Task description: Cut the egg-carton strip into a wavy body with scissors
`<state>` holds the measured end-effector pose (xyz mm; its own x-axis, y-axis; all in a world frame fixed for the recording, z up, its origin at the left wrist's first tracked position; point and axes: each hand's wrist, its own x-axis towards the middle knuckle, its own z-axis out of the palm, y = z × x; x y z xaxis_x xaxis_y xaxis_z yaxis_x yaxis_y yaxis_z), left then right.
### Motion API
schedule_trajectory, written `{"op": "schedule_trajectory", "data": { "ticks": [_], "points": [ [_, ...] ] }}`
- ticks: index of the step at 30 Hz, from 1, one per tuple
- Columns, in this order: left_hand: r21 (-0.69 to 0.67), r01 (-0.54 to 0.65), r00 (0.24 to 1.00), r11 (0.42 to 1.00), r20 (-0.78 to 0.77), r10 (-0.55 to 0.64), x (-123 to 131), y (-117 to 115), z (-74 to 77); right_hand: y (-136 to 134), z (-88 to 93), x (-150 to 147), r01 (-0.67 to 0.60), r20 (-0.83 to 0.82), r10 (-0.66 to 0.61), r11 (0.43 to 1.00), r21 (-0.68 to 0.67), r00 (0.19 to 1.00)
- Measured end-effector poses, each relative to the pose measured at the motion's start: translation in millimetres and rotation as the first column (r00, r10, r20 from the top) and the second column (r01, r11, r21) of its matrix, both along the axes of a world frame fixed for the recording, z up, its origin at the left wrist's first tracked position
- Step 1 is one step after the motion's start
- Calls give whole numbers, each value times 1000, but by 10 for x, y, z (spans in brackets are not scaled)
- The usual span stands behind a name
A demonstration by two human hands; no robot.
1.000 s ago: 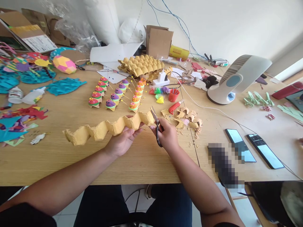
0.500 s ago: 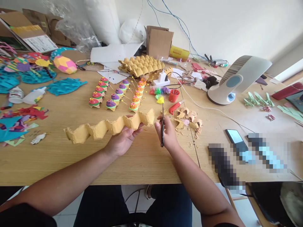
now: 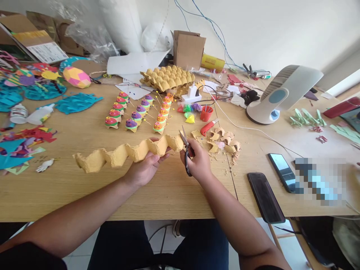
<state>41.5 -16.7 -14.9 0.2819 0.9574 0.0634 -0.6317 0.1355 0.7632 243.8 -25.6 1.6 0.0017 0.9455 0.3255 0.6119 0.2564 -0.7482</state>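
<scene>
Starting far out to the left of the left hand, a glue bottle [image 3: 41, 113] lies on its side among coloured paper cut-outs, apparently parked away from the cutting. Nearer, a long bumpy cardboard strip [image 3: 112, 156], cut from an egg tray, runs out leftwards from that hand, its free length hanging just above the table [image 3: 84, 187].

The left hand [image 3: 146, 167] is cupped under the strip's right part, fingers curled round it from below and thumb on its far side. That grip looks chosen to carry the weight while leaving the last cup of the strip bare. Beyond this hand stand three rows of painted cups [image 3: 137, 112], and farther back a stack of egg trays [image 3: 168, 77], both set out of the way of falling offcuts.

Just right of the strip's end, the scissors [image 3: 185, 144] point up and away with the blades a little parted, touching or almost touching the end cup. The right hand [image 3: 198, 161] is closed around the handles, knuckles up, probably so the blades meet the cardboard edge-on.

Close to the right of that hand lies a heap of cardboard scraps [image 3: 222, 140], seemingly where the trimmings land. Well to the right lie two dark phones [image 3: 266, 197], and behind them sits a white fan [image 3: 281, 93].
</scene>
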Motion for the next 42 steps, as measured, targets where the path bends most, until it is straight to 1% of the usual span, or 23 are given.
{"op": "schedule_trajectory", "data": {
  "ticks": [8, 15, 21, 24, 27, 31, 36, 42],
  "points": [
    [51, -8, 998, 999, -54, 11, -21, 2, -30, 7, -28, -2, 7, -53, -7, 1000, 7, 999],
    [84, -38, 996, 996, -76, 45, -20, -6, -30, 11, -1, 13, 5, -91, -5, 1000, -7, 996],
    [66, -32, 999, 997, -32, 35, -5, -10, 2, 46, -25, 28, 26, -120, -31, 999, -41, 992],
    [33, -32, 999, 999, -17, 33, -5, -8, 3, 53, -11, 36, 33, -152, -36, 999, -24, 988],
    [15, -52, 998, 999, -26, 53, -4, -10, 11, 47, 11, 36, -17, -87, 19, 1000, 18, 996],
    [34, -49, 998, 998, -46, 50, -5, -18, 20, 39, -1, 29, -67, -25, 68, 997, 29, 997],
    [69, -8, 998, 998, -67, 13, -22, -20, -13, 27, -4, 34, -39, -22, 39, 999, 13, 999],
    [48, -69, 995, 996, -74, 73, -16, -19, -17, 25, 24, 41, 2, -29, -3, 1000, -10, 1000]
  ]
}}
